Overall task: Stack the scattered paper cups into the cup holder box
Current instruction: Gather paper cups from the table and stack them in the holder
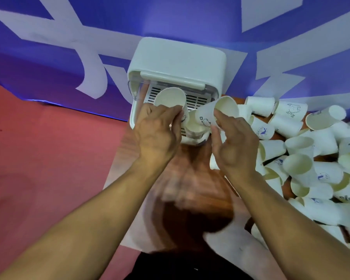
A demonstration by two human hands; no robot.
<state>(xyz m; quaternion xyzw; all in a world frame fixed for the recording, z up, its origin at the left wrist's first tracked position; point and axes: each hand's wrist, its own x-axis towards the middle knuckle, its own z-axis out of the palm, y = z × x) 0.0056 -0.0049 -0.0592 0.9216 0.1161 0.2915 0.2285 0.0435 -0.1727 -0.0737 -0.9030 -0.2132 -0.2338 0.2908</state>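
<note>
Both hands hold cups at the cup holder box [176, 57].
The left hand [158, 128] grips an upright cup [169, 98]; the right hand [232, 144] pinches a tilted cup [220, 110] just beside it, which should be straightened before nesting.

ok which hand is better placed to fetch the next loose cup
Right, probably. The right hand borders the pile of loose cups; the left hand is farther off, by the box. Both are full now.

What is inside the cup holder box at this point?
A slatted white tray shows inside the cup holder box. The left hand and its cup hide the rest.
</note>
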